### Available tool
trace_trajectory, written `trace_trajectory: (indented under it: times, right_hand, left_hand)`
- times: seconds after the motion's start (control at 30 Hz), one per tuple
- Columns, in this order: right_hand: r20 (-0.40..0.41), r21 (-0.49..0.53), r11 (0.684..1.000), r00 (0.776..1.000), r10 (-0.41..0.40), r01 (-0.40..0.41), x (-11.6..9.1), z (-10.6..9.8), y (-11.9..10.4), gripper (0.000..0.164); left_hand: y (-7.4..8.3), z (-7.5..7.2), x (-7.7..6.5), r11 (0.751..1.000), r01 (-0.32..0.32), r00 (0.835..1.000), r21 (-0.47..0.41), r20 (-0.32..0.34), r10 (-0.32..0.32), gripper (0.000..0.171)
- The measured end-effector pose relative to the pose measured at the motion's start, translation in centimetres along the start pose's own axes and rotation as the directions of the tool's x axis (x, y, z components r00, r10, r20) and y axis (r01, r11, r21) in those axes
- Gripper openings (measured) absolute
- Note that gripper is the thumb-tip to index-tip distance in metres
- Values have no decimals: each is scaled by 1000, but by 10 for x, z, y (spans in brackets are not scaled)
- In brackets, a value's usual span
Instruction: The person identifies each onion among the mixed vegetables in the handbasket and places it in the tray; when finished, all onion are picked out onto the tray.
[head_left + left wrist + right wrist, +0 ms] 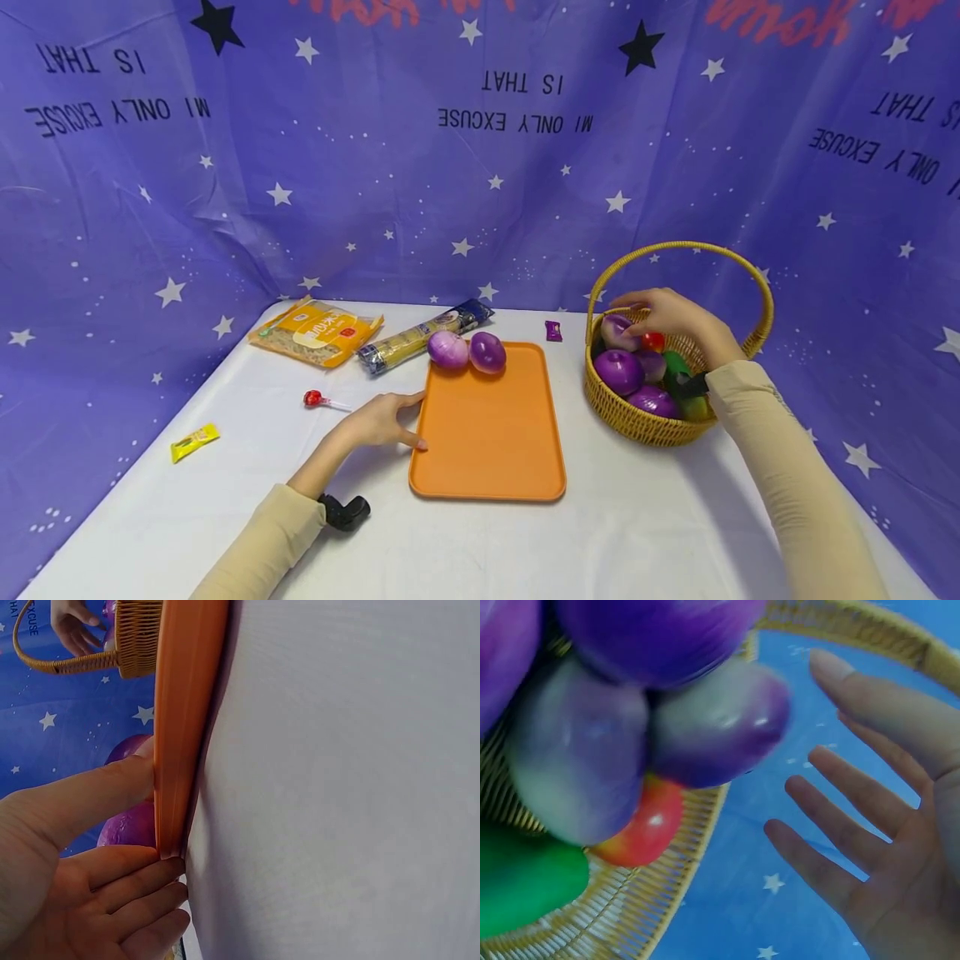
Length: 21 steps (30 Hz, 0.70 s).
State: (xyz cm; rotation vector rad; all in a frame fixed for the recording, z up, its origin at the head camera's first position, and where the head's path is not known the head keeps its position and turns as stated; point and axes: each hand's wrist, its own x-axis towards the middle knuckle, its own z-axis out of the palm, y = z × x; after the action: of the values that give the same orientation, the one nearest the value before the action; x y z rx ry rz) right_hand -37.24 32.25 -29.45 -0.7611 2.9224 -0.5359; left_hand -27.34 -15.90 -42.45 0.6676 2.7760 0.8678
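My left hand rests against the left edge of an orange tray, its thumb and index finger spread along the rim. The left wrist view shows the thumb over that rim, the other fingers fairly straight beside it. Two purple onions sit side by side at the tray's far left corner. My right hand is over the wicker basket; in the right wrist view its fingers are spread, apart from a purple-and-white onion. The basket also holds more purple onions, a red round item and a green vegetable.
Behind the tray lie a long pack of noodles and an orange food bag. A red lollipop and a yellow-wrapped sweet are on the left, a purple-wrapped sweet at the back. The basket's tall handle arches upward.
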Motion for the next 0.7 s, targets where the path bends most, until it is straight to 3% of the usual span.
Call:
trace_trajectory:
  times: [0.2,0.47,0.7]
  right_hand:
    - [65,52,998,997,42,-45,15,4,12,60]
    - [136,164,985,990,27,-49,24,12,25,56]
    - [123,140,987,991,61,-78,27,20,25,56]
  left_hand:
    - [-1,0,1,1000,5,1000,1,-4,-5,91]
    - [0,0,0,1000,15,1000,-2,1,-15,91]
    - [0,-1,0,1000,18,1000,-6,9,-18,91]
